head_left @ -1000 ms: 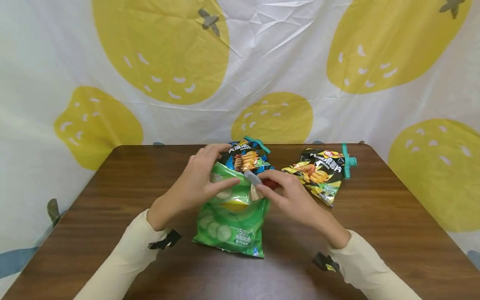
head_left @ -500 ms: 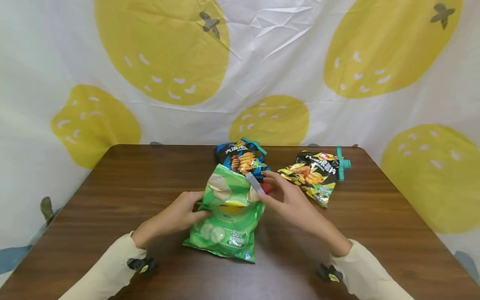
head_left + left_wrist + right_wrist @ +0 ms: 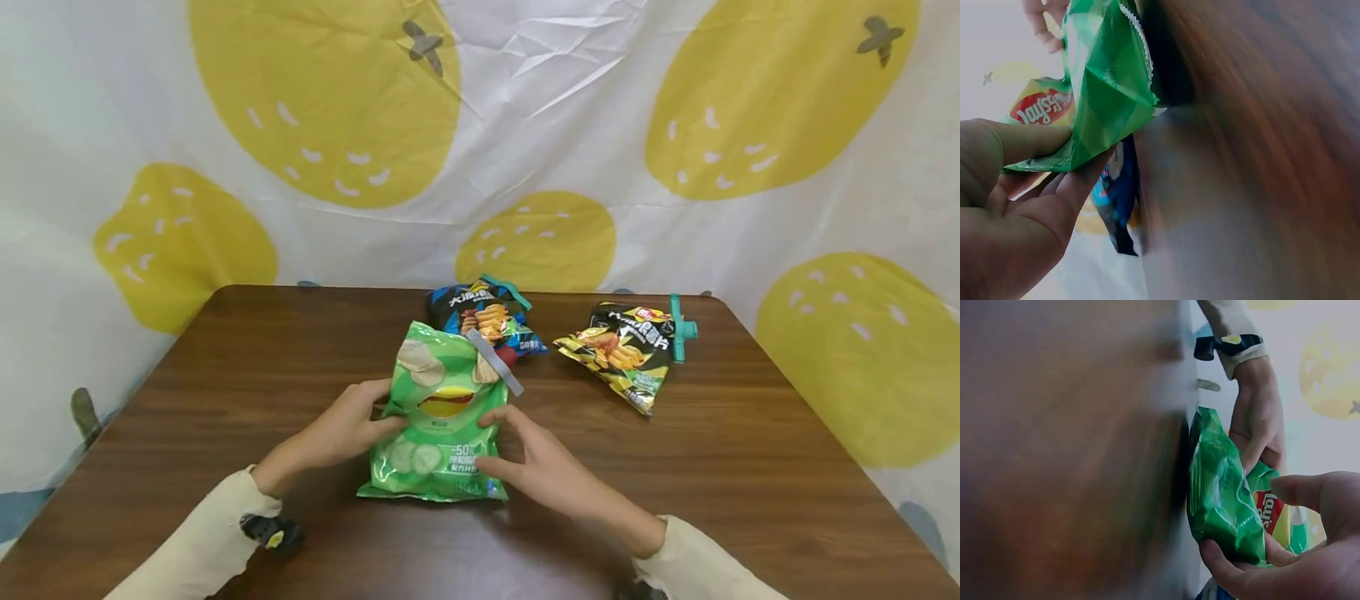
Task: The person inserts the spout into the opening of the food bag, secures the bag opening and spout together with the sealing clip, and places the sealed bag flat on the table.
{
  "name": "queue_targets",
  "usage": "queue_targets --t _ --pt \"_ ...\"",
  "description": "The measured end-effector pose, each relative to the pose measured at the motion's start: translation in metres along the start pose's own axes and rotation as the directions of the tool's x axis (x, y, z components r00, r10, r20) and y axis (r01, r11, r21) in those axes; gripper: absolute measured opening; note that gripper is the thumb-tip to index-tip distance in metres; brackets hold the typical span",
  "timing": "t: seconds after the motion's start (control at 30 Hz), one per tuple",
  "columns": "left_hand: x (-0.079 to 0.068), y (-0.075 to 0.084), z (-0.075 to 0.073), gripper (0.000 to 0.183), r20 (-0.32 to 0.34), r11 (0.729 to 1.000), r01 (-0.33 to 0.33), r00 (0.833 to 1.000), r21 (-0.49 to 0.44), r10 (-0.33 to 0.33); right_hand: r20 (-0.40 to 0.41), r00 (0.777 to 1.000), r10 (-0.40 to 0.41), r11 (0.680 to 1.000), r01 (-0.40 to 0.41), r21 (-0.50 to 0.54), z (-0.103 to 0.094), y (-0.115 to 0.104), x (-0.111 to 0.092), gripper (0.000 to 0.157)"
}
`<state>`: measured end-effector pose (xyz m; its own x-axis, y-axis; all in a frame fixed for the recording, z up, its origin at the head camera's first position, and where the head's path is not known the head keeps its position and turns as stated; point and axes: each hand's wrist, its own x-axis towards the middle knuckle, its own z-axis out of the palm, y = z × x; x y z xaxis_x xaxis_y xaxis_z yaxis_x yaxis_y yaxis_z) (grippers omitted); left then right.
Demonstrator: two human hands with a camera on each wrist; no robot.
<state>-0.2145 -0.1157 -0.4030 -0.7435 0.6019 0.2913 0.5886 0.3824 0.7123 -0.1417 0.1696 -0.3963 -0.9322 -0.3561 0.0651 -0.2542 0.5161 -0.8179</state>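
A green chip bag point(image 3: 442, 433) stands leaning on the table in front of me, its red and yellow logo partly lost in a crease. My left hand point(image 3: 341, 433) grips its left edge, thumb on the front and fingers behind, as the left wrist view shows. At the lower right edge is my right hand point(image 3: 551, 467), with thumb and fingers around the side of the bag point(image 3: 1222, 494). A grey clip point(image 3: 495, 362) with a red part lies slanted across the bag's upper right corner; neither hand touches it.
Behind the green bag lies a blue and black chip bag point(image 3: 480, 312) with a teal clip point(image 3: 507, 292). Farther right is a black and yellow chip bag point(image 3: 626, 350), its end held by another teal clip point(image 3: 681, 327). A lemon-print cloth point(image 3: 360, 242) hangs behind the table point(image 3: 765, 483).
My right hand has let go of the grey clip and moved down to the bag's lower right side. The left hand has dropped from the bag's top to its left edge. The bag has straightened.
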Motion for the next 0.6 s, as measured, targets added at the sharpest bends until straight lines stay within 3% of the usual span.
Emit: queue_targets --t 0.17,0.33,0.43,0.6 --pt "-0.003 -0.013 -0.02 0.029 -0.06 0.997 0.066 0.996 -0.027 -0.068 0.053 0.995 -0.086 0.995 0.089 -0.038 0.004 -0.013 0.029 0.051" --pt "0.001 -0.026 -0.044 0.038 -0.083 0.976 0.157 0.982 -0.147 -0.171 0.074 0.984 -0.164 0.974 0.173 -0.143 0.005 -0.028 0.071 0.051" --pt "0.006 -0.036 -0.059 0.042 -0.111 0.957 0.208 0.966 -0.204 -0.233 0.074 0.985 -0.159 0.966 0.17 -0.193 0.006 -0.037 0.101 0.051" --pt "0.019 -0.057 -0.081 0.048 -0.2 0.935 0.263 0.929 -0.236 -0.312 0.081 0.992 -0.095 0.977 0.108 -0.184 0.014 -0.047 0.151 0.055"
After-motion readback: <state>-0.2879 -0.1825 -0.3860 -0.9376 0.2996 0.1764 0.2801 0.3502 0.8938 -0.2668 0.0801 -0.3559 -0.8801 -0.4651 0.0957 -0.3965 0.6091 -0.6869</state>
